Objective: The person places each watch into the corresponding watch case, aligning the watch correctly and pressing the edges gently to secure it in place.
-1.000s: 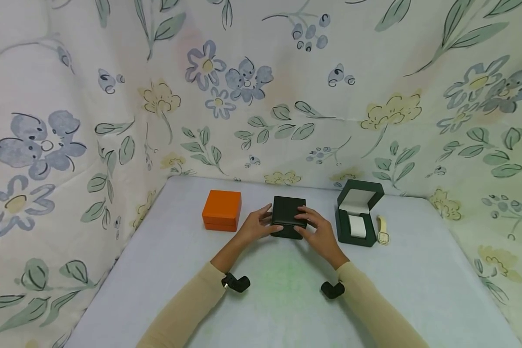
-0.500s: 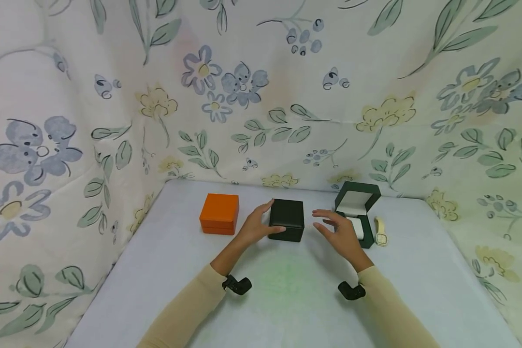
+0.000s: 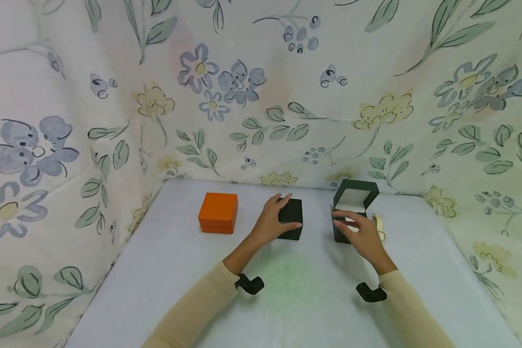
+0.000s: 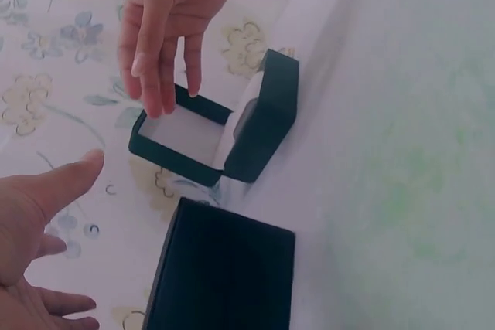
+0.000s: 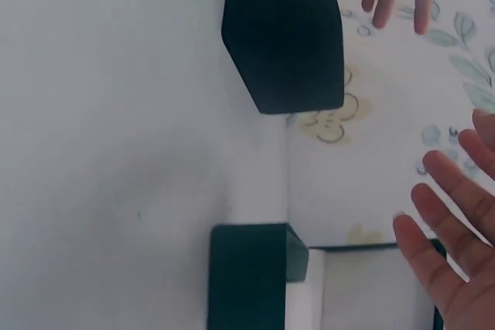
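Observation:
A closed black box (image 3: pixel 292 212) stands at the middle of the white table. My left hand (image 3: pixel 267 220) hovers over its left side, thumb and fingers spread; the left wrist view shows a gap between them and the box. To the right, a dark green watch box (image 3: pixel 356 187) stands with its lid up and a pale lining. My right hand (image 3: pixel 363 237) is above its front, covering the cushion in the head view, with nothing between its fingers. Just right of that box lies a gold watch (image 3: pixel 377 222), partly hidden by the right hand.
An orange box (image 3: pixel 218 212), closed, sits left of the black box. Behind the table (image 3: pixel 287 299) hangs a floral cloth (image 3: pixel 252 96), which also lines both sides. A small black camera is worn on each wrist.
My right hand has left the black box and moved right to the open green box. My left hand has come off the black box's left side and shifted right over it.

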Demonstrator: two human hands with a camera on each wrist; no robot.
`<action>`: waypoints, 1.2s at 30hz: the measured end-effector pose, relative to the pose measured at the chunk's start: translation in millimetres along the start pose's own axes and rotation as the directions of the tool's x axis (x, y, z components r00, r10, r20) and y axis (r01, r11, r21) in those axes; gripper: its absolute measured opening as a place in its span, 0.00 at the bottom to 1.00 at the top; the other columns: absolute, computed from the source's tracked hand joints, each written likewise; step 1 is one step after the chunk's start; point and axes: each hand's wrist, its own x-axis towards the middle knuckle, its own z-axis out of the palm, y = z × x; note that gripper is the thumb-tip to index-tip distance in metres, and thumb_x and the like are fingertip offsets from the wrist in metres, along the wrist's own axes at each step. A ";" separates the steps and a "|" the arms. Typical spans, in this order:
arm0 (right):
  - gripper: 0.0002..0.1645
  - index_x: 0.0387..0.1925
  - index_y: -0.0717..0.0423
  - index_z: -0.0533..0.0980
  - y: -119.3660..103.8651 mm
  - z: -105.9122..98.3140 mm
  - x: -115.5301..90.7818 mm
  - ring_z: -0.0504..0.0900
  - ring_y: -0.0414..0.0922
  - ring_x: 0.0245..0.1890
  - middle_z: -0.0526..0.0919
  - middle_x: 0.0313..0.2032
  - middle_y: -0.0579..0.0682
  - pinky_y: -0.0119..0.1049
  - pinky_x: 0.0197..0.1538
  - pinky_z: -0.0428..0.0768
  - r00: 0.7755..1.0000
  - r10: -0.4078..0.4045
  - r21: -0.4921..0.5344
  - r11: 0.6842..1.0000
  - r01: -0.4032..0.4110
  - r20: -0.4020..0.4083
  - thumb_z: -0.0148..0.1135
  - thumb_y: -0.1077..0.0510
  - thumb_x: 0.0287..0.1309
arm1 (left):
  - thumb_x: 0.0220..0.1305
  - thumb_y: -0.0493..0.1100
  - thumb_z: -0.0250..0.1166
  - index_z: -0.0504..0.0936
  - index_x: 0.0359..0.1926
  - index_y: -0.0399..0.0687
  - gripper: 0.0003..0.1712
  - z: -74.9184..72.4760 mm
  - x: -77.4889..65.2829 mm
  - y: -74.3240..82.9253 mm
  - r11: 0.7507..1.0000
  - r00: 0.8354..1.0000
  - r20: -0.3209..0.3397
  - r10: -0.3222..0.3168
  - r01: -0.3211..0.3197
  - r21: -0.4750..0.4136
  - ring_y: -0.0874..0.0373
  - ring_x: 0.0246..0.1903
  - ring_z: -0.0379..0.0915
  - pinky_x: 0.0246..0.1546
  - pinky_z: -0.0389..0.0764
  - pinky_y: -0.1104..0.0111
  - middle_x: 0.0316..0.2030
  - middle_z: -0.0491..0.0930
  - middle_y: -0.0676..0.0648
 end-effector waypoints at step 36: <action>0.15 0.50 0.58 0.85 62.3 -74.6 -23.1 0.81 0.24 0.41 0.88 0.48 0.54 0.15 0.40 0.77 0.965 0.176 -0.149 0.967 -0.206 -0.192 0.65 0.54 0.69 | 0.63 0.50 0.74 0.61 0.78 0.48 0.48 74.6 45.2 37.9 0.988 0.979 0.132 0.153 -0.150 -0.032 0.52 0.72 0.61 0.68 0.71 0.63 0.74 0.63 0.44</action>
